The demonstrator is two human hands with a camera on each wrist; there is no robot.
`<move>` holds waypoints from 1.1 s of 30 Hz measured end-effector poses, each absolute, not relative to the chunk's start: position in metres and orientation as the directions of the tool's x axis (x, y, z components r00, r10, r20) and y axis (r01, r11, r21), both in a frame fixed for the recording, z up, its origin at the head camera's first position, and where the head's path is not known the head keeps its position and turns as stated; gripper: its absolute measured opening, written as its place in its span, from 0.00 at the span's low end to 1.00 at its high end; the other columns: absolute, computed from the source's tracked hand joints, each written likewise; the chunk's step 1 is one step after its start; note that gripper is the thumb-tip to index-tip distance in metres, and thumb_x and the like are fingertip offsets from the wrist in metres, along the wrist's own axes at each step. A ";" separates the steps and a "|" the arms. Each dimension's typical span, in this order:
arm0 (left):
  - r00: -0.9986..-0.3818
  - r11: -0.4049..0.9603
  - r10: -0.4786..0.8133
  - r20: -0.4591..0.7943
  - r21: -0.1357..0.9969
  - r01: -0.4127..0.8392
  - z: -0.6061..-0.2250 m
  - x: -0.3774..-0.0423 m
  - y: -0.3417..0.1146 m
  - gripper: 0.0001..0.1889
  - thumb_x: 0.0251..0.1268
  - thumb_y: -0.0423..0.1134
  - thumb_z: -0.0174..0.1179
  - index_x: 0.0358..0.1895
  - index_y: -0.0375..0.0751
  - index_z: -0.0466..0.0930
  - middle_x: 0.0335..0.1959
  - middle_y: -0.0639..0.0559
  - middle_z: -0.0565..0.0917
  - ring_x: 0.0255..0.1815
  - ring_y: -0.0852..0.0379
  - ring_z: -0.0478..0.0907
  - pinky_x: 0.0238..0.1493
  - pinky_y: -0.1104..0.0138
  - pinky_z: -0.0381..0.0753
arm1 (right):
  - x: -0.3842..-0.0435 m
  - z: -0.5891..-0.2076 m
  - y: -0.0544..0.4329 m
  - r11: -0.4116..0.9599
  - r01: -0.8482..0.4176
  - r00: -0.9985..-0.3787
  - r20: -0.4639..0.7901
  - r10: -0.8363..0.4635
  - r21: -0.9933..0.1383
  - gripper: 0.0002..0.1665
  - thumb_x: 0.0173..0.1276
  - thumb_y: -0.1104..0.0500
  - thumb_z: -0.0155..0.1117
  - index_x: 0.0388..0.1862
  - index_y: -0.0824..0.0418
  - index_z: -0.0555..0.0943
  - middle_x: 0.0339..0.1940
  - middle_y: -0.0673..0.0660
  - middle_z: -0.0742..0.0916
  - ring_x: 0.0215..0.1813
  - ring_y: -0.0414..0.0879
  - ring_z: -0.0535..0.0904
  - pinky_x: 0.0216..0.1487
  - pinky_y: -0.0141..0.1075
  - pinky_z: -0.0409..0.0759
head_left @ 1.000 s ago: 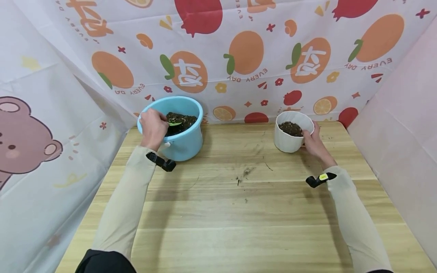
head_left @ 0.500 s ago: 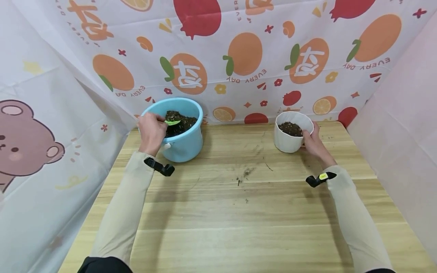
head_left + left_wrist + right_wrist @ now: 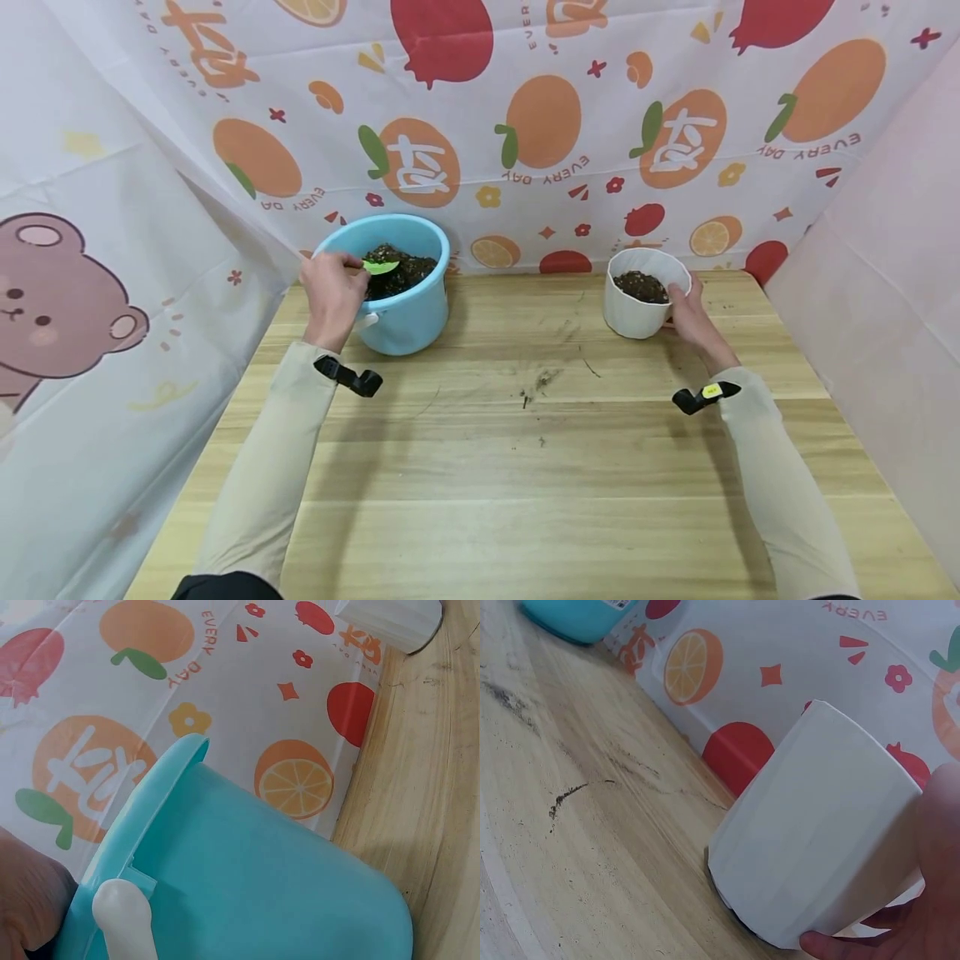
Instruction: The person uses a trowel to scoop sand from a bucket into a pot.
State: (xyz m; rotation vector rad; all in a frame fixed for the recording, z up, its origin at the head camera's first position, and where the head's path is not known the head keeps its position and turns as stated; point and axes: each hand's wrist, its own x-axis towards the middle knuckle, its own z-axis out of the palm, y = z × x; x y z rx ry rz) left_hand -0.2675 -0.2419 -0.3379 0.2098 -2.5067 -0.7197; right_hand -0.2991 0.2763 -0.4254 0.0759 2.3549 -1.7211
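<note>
Left hand (image 3: 330, 293) pinches a green-and-black tool (image 3: 382, 267) inside the blue bucket (image 3: 408, 323) of soil (image 3: 414, 269); right hand (image 3: 693, 321) grips the right side of the white pot (image 3: 633, 317), also holding soil.

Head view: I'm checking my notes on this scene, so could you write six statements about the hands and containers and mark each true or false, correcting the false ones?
1. The left hand holds a green tool at the blue bucket. True.
2. The right hand grips the white pot. True.
3. The white pot is upside down. False: its open top faces up.
4. The white pot has nothing in it. False: dark soil shows inside.
5. Dark smudges mark the wooden table. True.
6. The blue bucket and the white pot touch. False: they stand apart.
</note>
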 end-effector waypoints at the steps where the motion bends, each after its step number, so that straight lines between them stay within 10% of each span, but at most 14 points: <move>1: -0.850 0.846 -0.285 0.444 0.533 -0.005 -0.338 -0.267 -0.242 0.09 0.61 0.30 0.65 0.42 0.28 0.89 0.39 0.32 0.90 0.52 0.34 0.83 0.65 0.45 0.72 | -0.297 -0.423 0.275 0.310 0.180 -0.972 -0.216 -0.088 -0.934 0.39 0.82 0.46 0.20 0.79 0.55 0.18 0.80 0.76 0.42 0.74 0.72 0.61 0.70 0.67 0.68; 33: -0.786 0.820 -0.325 0.526 0.571 0.043 -0.325 -0.252 -0.236 0.08 0.61 0.31 0.68 0.41 0.30 0.90 0.38 0.33 0.90 0.42 0.34 0.88 0.62 0.45 0.76 | -0.307 -0.452 0.279 0.278 0.214 -0.970 -0.237 -0.052 -0.936 0.42 0.78 0.35 0.09 0.79 0.54 0.17 0.81 0.77 0.44 0.70 0.71 0.65 0.74 0.63 0.67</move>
